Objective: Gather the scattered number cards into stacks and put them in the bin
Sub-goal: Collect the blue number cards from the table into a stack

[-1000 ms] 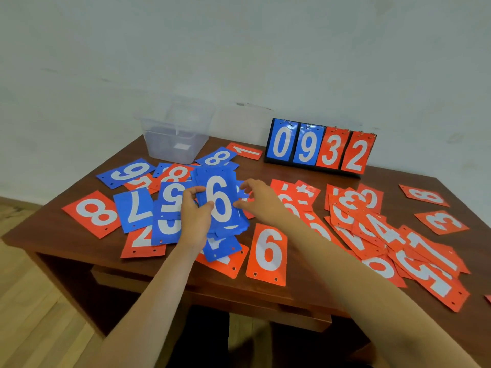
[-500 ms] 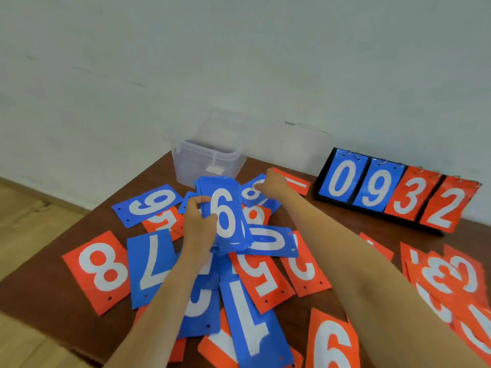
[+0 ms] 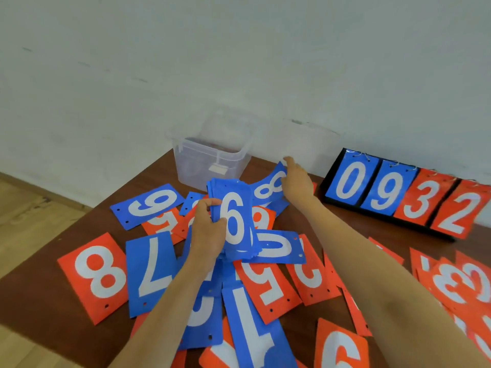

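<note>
My left hand [image 3: 206,229] holds a stack of blue cards [image 3: 233,219] upright above the table, a white 6 on its front. My right hand [image 3: 296,181] reaches past the stack and grips the far edge of a blue 8 card [image 3: 268,188], which bends up off the table. The clear plastic bin [image 3: 212,158] stands at the back of the table, just beyond both hands. Several blue and red number cards lie scattered around: a blue 9 [image 3: 147,205], a blue 7 [image 3: 151,272], a red 8 [image 3: 95,277], a blue 0 [image 3: 279,247], a red 5 [image 3: 268,285].
A black scoreboard stand [image 3: 403,193] showing 0 9 3 2 sits at the back right against the wall. More red cards [image 3: 457,285] are piled at the right. The brown table's left edge [image 3: 39,264] drops to a wooden floor.
The view has closed in on the table. My right hand went further toward the bin and took hold of the blue 8 card. My left hand keeps the stack.
</note>
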`<state>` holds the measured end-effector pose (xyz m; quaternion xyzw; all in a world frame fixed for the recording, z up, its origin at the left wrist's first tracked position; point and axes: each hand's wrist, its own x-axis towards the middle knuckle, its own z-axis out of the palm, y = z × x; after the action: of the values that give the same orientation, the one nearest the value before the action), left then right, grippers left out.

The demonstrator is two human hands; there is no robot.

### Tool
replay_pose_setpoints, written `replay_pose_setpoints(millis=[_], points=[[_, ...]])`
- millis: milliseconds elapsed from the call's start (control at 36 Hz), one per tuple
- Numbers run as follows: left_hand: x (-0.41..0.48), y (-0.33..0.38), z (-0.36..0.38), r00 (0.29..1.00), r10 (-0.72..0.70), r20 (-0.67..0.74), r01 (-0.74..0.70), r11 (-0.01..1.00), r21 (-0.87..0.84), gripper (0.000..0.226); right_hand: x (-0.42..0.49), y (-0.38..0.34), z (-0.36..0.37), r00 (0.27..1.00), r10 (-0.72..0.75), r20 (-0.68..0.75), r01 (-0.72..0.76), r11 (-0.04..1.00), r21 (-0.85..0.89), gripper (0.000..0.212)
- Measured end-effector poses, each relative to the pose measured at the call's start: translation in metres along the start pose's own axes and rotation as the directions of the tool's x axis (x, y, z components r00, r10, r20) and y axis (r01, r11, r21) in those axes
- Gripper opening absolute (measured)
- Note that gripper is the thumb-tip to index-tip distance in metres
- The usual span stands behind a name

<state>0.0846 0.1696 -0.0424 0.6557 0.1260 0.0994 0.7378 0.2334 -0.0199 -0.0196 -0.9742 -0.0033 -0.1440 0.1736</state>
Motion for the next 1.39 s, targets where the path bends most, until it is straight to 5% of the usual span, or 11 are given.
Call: replay_pose_setpoints(millis=[111, 194, 278, 500, 667, 833, 1000, 1167, 1306, 1389], points=[[-0.017, -0.001, 0.004, 1.0, 0.02, 0.013, -0.02, 1.0, 0.004, 0.029, -0.03, 0.004, -0.034, 1.0, 0.011, 0.002, -0.012, 0.987, 0.158, 0.076], [-0.034, -0.002, 0.009, 0.999, 0.04, 0.027, -0.041, 0.999, 0.023, 0.029, -0.065, 0.01, -0.06, 0.995, 0.095, 0.027, -0.097, 0.904, 0.417, 0.058], [-0.053, 0.0, 0.016, 0.999, 0.029, 0.016, -0.03, 0.999, 0.034, 0.031, -0.111, 0.014, -0.08, 0.975, 0.218, 0.041, -0.186, 0.701, 0.688, 0.029], [-0.095, 0.006, 0.036, 1.0, -0.006, -0.012, 0.006, 1.0, 0.017, 0.034, -0.205, 0.012, -0.089, 0.968, 0.231, 0.101, -0.208, 0.504, 0.839, 0.016], [-0.114, 0.008, 0.041, 0.999, -0.031, -0.021, 0.028, 0.992, -0.126, 0.023, -0.238, 0.0, -0.085, 0.993, -0.012, 0.12, -0.078, 0.699, 0.711, 0.018], [-0.116, 0.002, 0.035, 0.997, 0.034, -0.065, -0.04, 0.995, -0.087, 0.035, -0.242, -0.007, -0.072, 0.979, -0.174, 0.105, 0.108, 0.882, 0.458, 0.022], [-0.102, 0.001, 0.022, 0.994, -0.032, -0.108, 0.022, 0.995, -0.099, 0.035, -0.223, 0.003, -0.057, 0.982, -0.148, 0.116, 0.114, 0.959, 0.261, 0.032], [-0.084, -0.004, -0.002, 0.991, -0.008, -0.136, 0.001, 0.999, -0.049, 0.034, -0.165, 0.021, -0.04, 0.96, -0.052, 0.275, 0.025, 0.995, 0.1, 0.044], [-0.074, -0.007, -0.012, 0.99, -0.051, -0.133, 0.042, 0.997, -0.067, 0.037, -0.121, 0.005, -0.037, 0.851, -0.057, 0.523, 0.053, 0.998, 0.022, 0.077], [-0.069, -0.009, -0.015, 0.99, -0.085, -0.117, 0.077, 0.995, -0.069, 0.037, -0.109, 0.001, -0.03, 0.762, -0.043, 0.647, 0.104, 0.993, -0.057, 0.076]])
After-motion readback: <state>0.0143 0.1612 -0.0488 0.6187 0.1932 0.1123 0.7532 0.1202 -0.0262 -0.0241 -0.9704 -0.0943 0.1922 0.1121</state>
